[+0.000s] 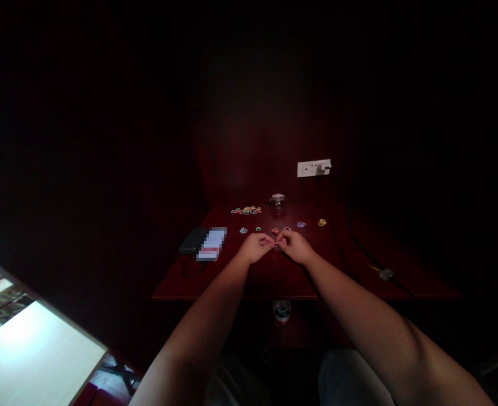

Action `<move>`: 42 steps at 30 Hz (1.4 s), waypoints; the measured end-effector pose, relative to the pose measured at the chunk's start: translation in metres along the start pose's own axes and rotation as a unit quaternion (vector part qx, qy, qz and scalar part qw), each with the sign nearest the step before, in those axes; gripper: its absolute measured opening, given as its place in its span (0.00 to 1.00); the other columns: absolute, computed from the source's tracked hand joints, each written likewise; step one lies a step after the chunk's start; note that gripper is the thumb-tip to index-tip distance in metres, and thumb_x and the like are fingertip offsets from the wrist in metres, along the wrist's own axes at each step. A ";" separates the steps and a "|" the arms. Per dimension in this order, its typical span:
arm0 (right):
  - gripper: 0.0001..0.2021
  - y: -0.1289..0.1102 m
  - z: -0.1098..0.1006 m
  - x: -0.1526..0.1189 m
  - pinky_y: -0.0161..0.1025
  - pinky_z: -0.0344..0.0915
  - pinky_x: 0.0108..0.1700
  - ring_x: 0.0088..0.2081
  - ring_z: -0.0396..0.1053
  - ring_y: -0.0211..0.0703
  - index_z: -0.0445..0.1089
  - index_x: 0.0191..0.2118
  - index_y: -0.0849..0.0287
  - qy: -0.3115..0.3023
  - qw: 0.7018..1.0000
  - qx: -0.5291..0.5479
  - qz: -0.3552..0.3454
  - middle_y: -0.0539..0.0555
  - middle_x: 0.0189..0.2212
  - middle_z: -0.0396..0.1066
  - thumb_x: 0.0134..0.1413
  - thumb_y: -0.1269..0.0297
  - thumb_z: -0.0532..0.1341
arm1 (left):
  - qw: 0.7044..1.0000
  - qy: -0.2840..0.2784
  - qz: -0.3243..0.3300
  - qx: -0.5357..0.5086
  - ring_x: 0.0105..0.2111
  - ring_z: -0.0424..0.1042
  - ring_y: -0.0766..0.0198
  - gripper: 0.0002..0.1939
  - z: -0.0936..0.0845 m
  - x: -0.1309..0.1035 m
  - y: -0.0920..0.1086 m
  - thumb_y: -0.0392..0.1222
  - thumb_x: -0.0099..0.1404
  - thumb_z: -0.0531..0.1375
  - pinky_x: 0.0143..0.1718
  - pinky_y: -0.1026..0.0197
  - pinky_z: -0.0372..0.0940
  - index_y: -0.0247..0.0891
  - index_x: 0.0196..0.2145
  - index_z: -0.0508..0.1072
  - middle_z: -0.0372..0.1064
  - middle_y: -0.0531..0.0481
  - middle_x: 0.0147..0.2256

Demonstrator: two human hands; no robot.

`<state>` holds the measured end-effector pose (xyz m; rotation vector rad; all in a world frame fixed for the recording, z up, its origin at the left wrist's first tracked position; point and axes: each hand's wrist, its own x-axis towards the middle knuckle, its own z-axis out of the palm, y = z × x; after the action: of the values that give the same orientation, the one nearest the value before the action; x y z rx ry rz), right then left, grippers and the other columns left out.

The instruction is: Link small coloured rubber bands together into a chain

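Over the dark red desk (232, 282), my left hand (256, 246) and my right hand (294, 246) meet fingertip to fingertip. Both are closed in a pinch on a small pinkish hair tie (276, 244), mostly hidden by the fingers. Just beyond them lies a row of similar small loops sorted by colour: blue hair ties (243, 230), a green hair tie (258, 229), red hair ties (275, 231), purple hair ties (302, 224) and yellow hair ties (322, 222). Farther back on the left is a mixed heap of hair ties (249, 211).
A clear lidded jar (278, 203) stands near the back panel. On the left lie a phone (211, 244) and a black case (193, 241). A wall socket (312, 168) holds a plug. At right is a cable with a connector (386, 274). A cup (281, 311) sits below the desk edge.
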<state>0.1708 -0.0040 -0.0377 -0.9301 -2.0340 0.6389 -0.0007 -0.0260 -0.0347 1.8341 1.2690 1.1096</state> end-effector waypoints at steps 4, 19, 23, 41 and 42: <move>0.05 0.000 0.001 0.000 0.32 0.53 0.25 0.20 0.56 0.34 0.66 0.28 0.60 0.017 1.000 -0.004 0.009 0.46 0.18 0.59 0.45 0.64 0.58 | 1.000 0.007 0.005 -0.011 0.25 0.69 0.69 0.09 0.000 0.000 0.000 0.38 0.53 0.64 0.29 0.66 0.64 0.29 0.30 0.73 0.72 0.46 0.27; 0.05 0.003 0.000 0.000 0.33 0.57 0.28 0.24 0.61 0.35 0.67 0.26 0.61 -0.005 1.000 -0.006 0.001 0.49 0.22 0.65 0.45 0.65 0.57 | 0.999 0.021 0.018 -0.026 0.23 0.63 0.74 0.08 -0.001 -0.002 0.006 0.31 0.49 0.63 0.25 0.70 0.58 0.28 0.30 0.70 0.68 0.50 0.25; 0.06 0.003 0.000 0.000 0.34 0.58 0.31 0.26 0.64 0.37 0.68 0.27 0.61 -0.002 1.000 0.012 -0.017 0.51 0.24 0.67 0.46 0.65 0.56 | 0.999 0.023 0.024 -0.031 0.23 0.63 0.74 0.10 -0.001 -0.002 0.004 0.32 0.48 0.64 0.26 0.70 0.59 0.28 0.31 0.70 0.68 0.50 0.26; 0.05 0.001 0.000 0.000 0.34 0.59 0.30 0.26 0.63 0.38 0.68 0.25 0.61 0.010 1.000 0.006 -0.028 0.51 0.23 0.68 0.44 0.65 0.59 | 0.999 0.002 0.015 -0.045 0.24 0.68 0.70 0.12 0.000 -0.001 0.001 0.42 0.51 0.65 0.27 0.67 0.63 0.29 0.29 0.73 0.71 0.47 0.24; 0.05 0.001 0.000 0.000 0.34 0.59 0.30 0.26 0.63 0.37 0.68 0.25 0.61 0.010 1.000 0.009 -0.027 0.51 0.23 0.68 0.44 0.64 0.59 | 0.999 0.002 0.016 -0.043 0.24 0.68 0.70 0.11 0.000 -0.001 0.001 0.42 0.52 0.65 0.28 0.67 0.63 0.29 0.29 0.73 0.71 0.47 0.24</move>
<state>0.1711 -0.0032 -0.0381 -0.8655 -2.0253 0.6140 -0.0005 -0.0272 -0.0338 1.7958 1.1783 1.1670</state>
